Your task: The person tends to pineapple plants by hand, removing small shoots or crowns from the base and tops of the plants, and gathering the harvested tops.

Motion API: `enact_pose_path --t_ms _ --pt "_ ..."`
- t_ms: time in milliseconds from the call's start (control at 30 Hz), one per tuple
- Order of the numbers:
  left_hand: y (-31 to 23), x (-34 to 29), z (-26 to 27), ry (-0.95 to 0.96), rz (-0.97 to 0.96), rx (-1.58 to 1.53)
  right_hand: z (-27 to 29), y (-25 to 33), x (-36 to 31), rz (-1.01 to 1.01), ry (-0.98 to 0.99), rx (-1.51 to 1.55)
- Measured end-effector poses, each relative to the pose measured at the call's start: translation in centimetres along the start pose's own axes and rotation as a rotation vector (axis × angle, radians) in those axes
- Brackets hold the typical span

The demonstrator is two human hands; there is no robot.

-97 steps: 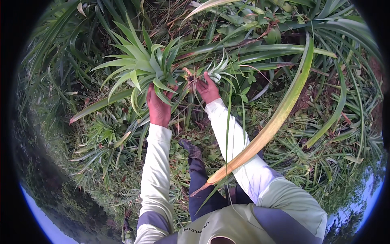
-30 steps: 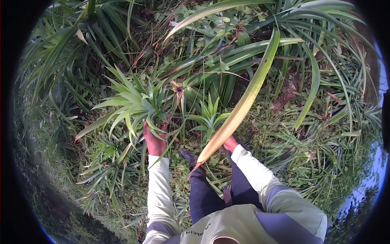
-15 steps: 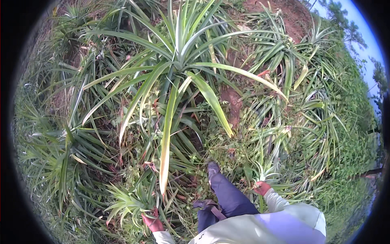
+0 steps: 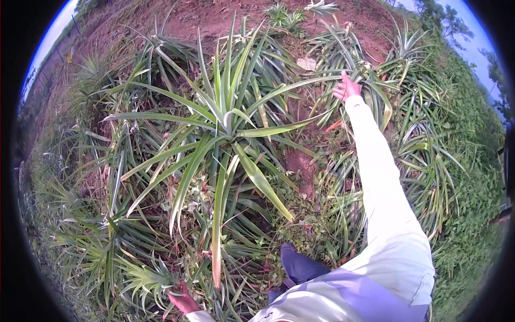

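Low on the left, my left hand (image 4: 183,298) is closed around the base of a bunch of pale green pineapple slips (image 4: 144,278), whose spiky leaves fan out to its left. My right arm reaches far forward, and my right hand (image 4: 347,87) is open, its fingers apart with no slip in it. Beyond the hand, at the top edge, a small pale pineapple slip (image 4: 322,7) shows against the red soil; whether it is airborne or lying down I cannot tell. A large pineapple plant (image 4: 228,126) with long arching leaves stands between my hands.
More pineapple plants (image 4: 410,45) grow on the slope around me. A small green heap of slips (image 4: 284,17) lies on bare red soil (image 4: 214,15) at the top. Dense green weeds (image 4: 469,177) line the right side. My trousered leg (image 4: 301,264) stands among low weeds.
My right hand has swung forward from beside my leg and let go of a pineapple slip. My left hand, still gripping its bunch, has shifted slightly left and down. The view has tilted up.
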State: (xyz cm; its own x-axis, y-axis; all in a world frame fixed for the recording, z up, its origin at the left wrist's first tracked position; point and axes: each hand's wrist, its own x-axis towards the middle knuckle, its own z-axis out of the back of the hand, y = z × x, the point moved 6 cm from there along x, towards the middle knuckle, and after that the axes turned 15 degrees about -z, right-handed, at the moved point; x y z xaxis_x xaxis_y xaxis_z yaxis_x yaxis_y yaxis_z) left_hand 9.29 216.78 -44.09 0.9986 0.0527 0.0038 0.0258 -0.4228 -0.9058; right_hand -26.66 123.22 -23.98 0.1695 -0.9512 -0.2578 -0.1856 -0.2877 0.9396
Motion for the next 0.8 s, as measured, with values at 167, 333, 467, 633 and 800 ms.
enact_pose_path --t_ms 167,333,467,633,800 --pt "-1.8 0.3 -9.0 0.009 -0.05 0.06 7.7 -20.4 -6.2 -0.28 -0.161 0.099" --pt "-2.1 5.2 -20.8 0.213 -0.14 0.043 26.7 -42.6 -21.8 -0.656 -0.56 -0.084" --pt "-3.2 8.6 -35.3 0.281 -0.24 -0.245 47.6 -45.4 -32.4 -0.525 -0.856 -0.794" --pt "-18.8 6.5 -49.4 0.344 -0.695 -0.328 41.7 -45.1 -42.9 -0.685 -0.834 -0.96" --pt "-29.4 5.4 -61.3 0.593 -0.989 -0.743 41.7 -43.4 -42.4 -0.553 -0.905 -0.956"
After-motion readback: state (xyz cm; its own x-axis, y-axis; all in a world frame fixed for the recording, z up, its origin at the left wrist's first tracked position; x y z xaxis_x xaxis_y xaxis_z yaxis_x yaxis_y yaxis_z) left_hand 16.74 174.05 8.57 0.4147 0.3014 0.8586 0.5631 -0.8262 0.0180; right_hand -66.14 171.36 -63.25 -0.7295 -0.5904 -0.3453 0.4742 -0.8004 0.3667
